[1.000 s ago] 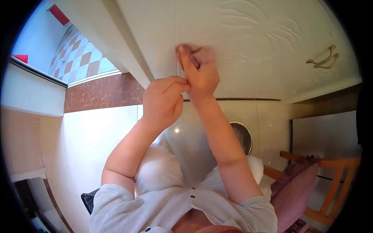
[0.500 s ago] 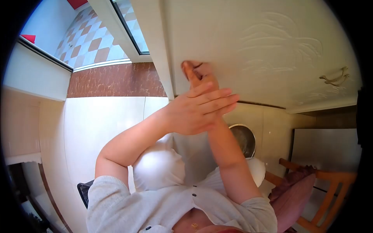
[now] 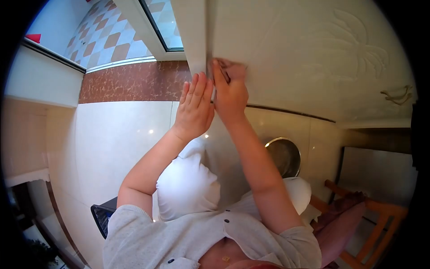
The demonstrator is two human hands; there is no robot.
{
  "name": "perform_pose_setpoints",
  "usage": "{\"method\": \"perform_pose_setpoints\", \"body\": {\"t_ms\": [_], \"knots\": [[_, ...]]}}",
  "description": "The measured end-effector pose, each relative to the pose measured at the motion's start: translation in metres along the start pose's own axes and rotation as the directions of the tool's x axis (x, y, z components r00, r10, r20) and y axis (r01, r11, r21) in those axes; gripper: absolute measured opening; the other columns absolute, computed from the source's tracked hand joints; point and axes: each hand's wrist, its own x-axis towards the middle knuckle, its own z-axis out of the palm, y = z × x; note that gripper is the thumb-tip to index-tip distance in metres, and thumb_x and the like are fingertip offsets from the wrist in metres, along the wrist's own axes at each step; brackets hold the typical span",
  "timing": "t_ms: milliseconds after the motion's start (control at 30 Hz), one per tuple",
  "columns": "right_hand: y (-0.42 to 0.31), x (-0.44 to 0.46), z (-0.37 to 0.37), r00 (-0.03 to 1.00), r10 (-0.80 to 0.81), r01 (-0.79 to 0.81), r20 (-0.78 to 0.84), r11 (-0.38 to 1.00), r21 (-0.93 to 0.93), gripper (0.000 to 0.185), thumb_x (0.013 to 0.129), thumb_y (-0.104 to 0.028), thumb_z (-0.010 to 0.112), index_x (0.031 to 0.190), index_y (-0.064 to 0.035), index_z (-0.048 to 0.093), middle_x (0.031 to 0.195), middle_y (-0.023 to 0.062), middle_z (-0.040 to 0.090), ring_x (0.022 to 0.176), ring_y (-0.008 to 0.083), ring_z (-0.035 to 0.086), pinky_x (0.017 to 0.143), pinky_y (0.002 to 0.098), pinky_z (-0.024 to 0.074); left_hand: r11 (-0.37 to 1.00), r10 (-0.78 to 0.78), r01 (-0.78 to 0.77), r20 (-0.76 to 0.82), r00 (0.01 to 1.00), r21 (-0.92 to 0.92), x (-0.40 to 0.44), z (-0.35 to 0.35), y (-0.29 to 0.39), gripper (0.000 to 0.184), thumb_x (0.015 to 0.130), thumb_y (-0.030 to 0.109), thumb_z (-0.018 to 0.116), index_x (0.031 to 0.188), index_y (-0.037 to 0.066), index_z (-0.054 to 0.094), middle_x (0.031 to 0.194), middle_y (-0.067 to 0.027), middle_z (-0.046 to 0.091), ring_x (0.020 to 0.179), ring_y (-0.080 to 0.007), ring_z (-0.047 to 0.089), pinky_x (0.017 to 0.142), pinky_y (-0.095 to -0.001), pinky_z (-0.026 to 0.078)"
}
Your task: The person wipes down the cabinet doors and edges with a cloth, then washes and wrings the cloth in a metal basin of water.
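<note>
My right hand (image 3: 231,99) is closed on a pinkish cloth (image 3: 236,71) and presses it against the pale cabinet door (image 3: 286,58), close to the door's left edge. The index finger lies stretched along the cloth, and part of the cloth is hidden by the hand. Beside it, my left hand (image 3: 193,110) is held flat with its fingers extended, near the lower corner of the cabinet's side. Nothing shows in the left hand. Whether its fingertips touch the cabinet edge I cannot tell.
A metal basin (image 3: 286,157) stands on the tiled floor to the right of my right forearm. Farther right is a wooden chair (image 3: 380,228). A black bin (image 3: 102,215) is at my left, and a brown marbled threshold (image 3: 134,83) crosses the doorway.
My left hand has moved left, from across my right wrist to beside the right hand. The right hand and cloth have shifted slightly on the door, and the view has moved a little.
</note>
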Motion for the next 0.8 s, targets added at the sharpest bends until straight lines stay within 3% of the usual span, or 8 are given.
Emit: {"method": "perform_pose_setpoints", "body": {"t_ms": [233,467,567,633,667,733,767,800], "knots": [[0.034,-0.003,0.003,0.995,0.032,-0.023,0.097,0.996,-0.09,0.039,0.089,-0.039,0.06,0.078,-0.0028,0.068,0.068,0.0067,0.065,0.063,0.024,0.059,0.058,0.0322,0.0448,0.996,-0.089,0.089,0.015,0.996,0.013,0.003,0.007,-0.007,0.06,0.082,0.004,0.05,0.139,-0.008,0.035,0.15,-0.0234,0.026,0.141,-0.0347,0.024,0.114,-0.0459,0.018],[0.12,-0.008,-0.02,0.985,-0.075,0.095,0.156,0.988,-0.121,0.029,0.088,-0.03,0.063,0.083,-0.0035,0.07,0.071,0.0058,0.067,0.062,0.0203,0.06,0.058,0.0292,0.0456,0.976,-0.083,0.053,0.139,0.987,0.212,0.001,0.013,-0.008,0.068,0.084,0.005,0.054,0.143,-0.008,0.023,0.153,-0.0252,0.015,0.143,-0.0374,0.014,0.115,-0.0476,0.016],[0.099,0.001,-0.03,0.998,-0.042,0.043,0.049,0.999,-0.022,0.024,0.088,-0.026,0.063,0.082,-0.0035,0.07,0.067,0.0041,0.066,0.061,0.015,0.059,0.059,0.0278,0.0444,0.979,-0.11,0.082,0.148,0.983,0.185,0.002,0.013,-0.009,0.07,0.084,0.006,0.056,0.143,-0.01,0.022,0.152,-0.0266,0.013,0.143,-0.0395,0.012,0.115,-0.0481,0.016],[0.102,0.012,-0.035,0.996,0.053,-0.03,-0.074,0.957,0.289,0.023,0.088,-0.024,0.065,0.082,-0.0023,0.07,0.067,0.0023,0.065,0.062,0.0115,0.058,0.059,0.0251,0.0433,0.982,-0.096,0.072,0.132,0.987,0.177,0.002,0.016,-0.007,0.073,0.083,0.007,0.058,0.143,-0.011,0.02,0.152,-0.0286,0.01,0.142,-0.0426,0.011,0.115,-0.0496,0.015],[0.109,0.013,-0.032,0.995,0.06,-0.037,-0.075,0.957,0.286,0.023,0.088,-0.024,0.065,0.082,-0.0023,0.07,0.067,0.0023,0.065,0.062,0.0115,0.058,0.059,0.0251,0.0433,0.982,-0.097,0.073,0.139,0.985,0.173,0.002,0.017,-0.007,0.073,0.083,0.007,0.058,0.143,-0.011,0.02,0.152,-0.0286,0.01,0.142,-0.0426,0.011,0.115,-0.0496,0.015],[0.121,0.011,-0.024,0.997,-0.02,0.058,-0.081,0.859,0.509,0.024,0.088,-0.024,0.065,0.082,-0.0009,0.069,0.065,0.0008,0.062,0.061,0.0087,0.054,0.058,0.0239,0.0415,0.987,-0.117,0.099,0.144,0.983,0.125,0.005,0.015,-0.004,0.075,0.083,0.006,0.059,0.143,-0.012,0.017,0.151,-0.0303,0.008,0.142,-0.0447,0.009,0.114,-0.0515,0.015],[0.125,0.006,-0.029,0.996,-0.022,0.062,-0.085,0.859,0.508,0.024,0.088,-0.024,0.065,0.082,-0.0009,0.069,0.065,0.0008,0.062,0.061,0.0087,0.054,0.058,0.0239,0.0415,0.988,-0.113,0.096,0.143,0.983,0.123,0.004,0.016,-0.005,0.075,0.083,0.006,0.059,0.143,-0.012,0.017,0.151,-0.0303,0.008,0.142,-0.0447,0.009,0.114,-0.0515,0.015],[0.123,-0.002,-0.035,0.999,0.041,-0.034,-0.02,0.961,0.275,0.024,0.089,-0.024,0.065,0.082,-0.0009,0.069,0.066,0.0009,0.062,0.061,0.0083,0.054,0.058,0.0235,0.0411,0.982,-0.129,0.104,0.164,0.978,0.155,0.004,0.017,-0.006,0.075,0.084,0.006,0.059,0.143,-0.012,0.017,0.151,-0.0305,0.007,0.142,-0.045,0.009,0.114,-0.0522,0.015]]}}
